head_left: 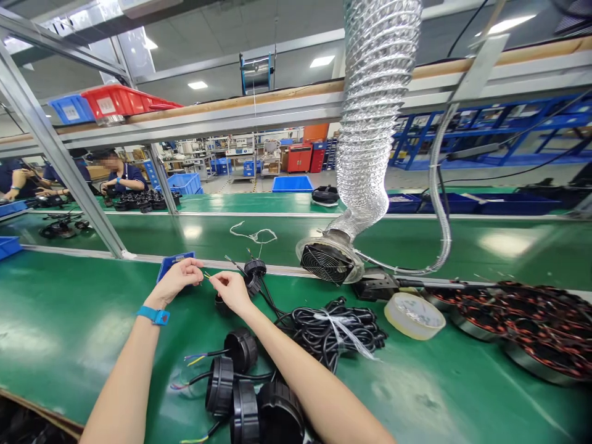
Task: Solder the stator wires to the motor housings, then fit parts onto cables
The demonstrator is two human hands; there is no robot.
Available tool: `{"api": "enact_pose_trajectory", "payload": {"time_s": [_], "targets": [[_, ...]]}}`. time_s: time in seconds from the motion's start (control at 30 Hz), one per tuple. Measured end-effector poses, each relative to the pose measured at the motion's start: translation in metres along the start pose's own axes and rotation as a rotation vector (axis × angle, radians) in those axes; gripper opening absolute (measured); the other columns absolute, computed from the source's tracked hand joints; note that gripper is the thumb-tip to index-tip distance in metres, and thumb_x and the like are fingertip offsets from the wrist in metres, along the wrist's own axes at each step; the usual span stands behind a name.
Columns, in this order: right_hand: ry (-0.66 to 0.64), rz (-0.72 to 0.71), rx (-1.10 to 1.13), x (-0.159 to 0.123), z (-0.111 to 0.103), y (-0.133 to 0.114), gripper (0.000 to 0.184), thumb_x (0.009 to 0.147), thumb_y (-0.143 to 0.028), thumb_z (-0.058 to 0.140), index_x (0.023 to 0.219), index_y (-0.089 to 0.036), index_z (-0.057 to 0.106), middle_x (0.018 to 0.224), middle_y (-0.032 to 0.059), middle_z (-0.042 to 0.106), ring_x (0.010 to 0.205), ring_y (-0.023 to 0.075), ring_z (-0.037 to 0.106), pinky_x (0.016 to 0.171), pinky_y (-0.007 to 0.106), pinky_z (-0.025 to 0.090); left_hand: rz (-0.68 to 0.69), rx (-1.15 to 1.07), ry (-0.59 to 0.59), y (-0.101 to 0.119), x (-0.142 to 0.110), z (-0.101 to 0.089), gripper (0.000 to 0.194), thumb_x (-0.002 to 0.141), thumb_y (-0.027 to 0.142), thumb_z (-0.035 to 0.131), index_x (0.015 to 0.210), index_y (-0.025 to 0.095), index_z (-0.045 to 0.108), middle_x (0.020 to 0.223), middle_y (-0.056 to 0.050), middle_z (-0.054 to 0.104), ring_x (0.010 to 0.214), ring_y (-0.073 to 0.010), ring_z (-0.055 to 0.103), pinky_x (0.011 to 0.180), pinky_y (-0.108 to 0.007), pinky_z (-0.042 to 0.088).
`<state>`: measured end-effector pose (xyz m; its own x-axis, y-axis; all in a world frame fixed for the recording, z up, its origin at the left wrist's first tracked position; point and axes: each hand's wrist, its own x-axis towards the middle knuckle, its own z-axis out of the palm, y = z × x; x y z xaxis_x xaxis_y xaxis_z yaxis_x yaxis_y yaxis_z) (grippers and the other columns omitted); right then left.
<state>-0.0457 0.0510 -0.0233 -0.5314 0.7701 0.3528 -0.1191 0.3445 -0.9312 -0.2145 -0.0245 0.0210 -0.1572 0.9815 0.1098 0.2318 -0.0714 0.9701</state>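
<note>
A thin yellowish wire (pixel 206 275) spans the small gap between my two hands. My left hand (pixel 179 280), with a blue band (pixel 155 315) on its wrist, pinches one end. My right hand (pixel 232 291) has thumb and forefinger closed on the other side of it. A small blue tray (pixel 167 265) lies partly hidden behind my left hand. Just beyond my right hand are black round caps (pixel 255 267) with cables. Nearer me stand several black threaded caps (pixel 219 385), cables with coloured wire ends passing through. My right forearm covers some of them.
A tied bundle of black cables (pixel 335 327) lies right of my right forearm. Beyond it are a tape roll (pixel 415 316) and copper-wound rings (pixel 522 320). A fan (pixel 326 262) on a foil duct (pixel 379 111) hangs low over the bench. Co-workers (pixel 123 176) sit at far left.
</note>
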Motion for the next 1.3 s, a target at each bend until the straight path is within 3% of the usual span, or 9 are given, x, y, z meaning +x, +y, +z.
{"api": "enact_pose_trajectory", "payload": {"time_s": [0.17, 0.33, 0.6, 1.3], "targets": [[0.018, 0.019, 0.024, 0.001, -0.001, 0.0, 0.021, 0.081, -0.029, 0.059, 0.07, -0.015, 0.069, 0.057, 0.0001, 0.061, 0.045, 0.0108, 0.053, 0.048, 0.021, 0.042, 0.032, -0.002, 0.028, 0.0, 0.004, 0.012, 0.042, 0.071, 0.03, 0.077, 0.105, 0.016, 0.056, 0.071, 0.001, 0.065, 0.067, -0.0138, 0.058, 0.067, -0.028, 0.044], [0.022, 0.032, 0.036, 0.001, -0.001, -0.001, 0.02, 0.081, -0.027, 0.059, 0.069, -0.014, 0.069, 0.056, 0.0, 0.061, 0.044, 0.0104, 0.053, 0.046, 0.02, 0.042, -0.006, 0.005, -0.005, 0.005, -0.001, 0.005, 0.051, 0.071, 0.032, 0.079, 0.113, 0.015, 0.056, 0.071, 0.0, 0.066, 0.066, -0.0147, 0.058, 0.067, -0.029, 0.045], [0.009, 0.036, 0.038, 0.001, -0.001, -0.001, 0.02, 0.081, -0.029, 0.061, 0.07, -0.014, 0.07, 0.057, 0.0002, 0.062, 0.045, 0.0102, 0.053, 0.046, 0.02, 0.041, 0.022, -0.052, 0.169, 0.011, 0.0, 0.004, 0.052, 0.064, 0.038, 0.084, 0.104, 0.017, 0.058, 0.07, 0.002, 0.065, 0.062, -0.0131, 0.058, 0.066, -0.028, 0.046], [-0.016, 0.024, 0.013, 0.0, -0.002, -0.004, 0.02, 0.081, -0.027, 0.06, 0.069, -0.015, 0.07, 0.056, -0.0006, 0.061, 0.045, 0.0101, 0.052, 0.047, 0.02, 0.04, 0.047, 0.021, 0.097, 0.011, -0.002, 0.005, 0.049, 0.069, 0.04, 0.081, 0.107, 0.017, 0.059, 0.075, -0.001, 0.065, 0.067, -0.0152, 0.059, 0.068, -0.03, 0.048]]}}
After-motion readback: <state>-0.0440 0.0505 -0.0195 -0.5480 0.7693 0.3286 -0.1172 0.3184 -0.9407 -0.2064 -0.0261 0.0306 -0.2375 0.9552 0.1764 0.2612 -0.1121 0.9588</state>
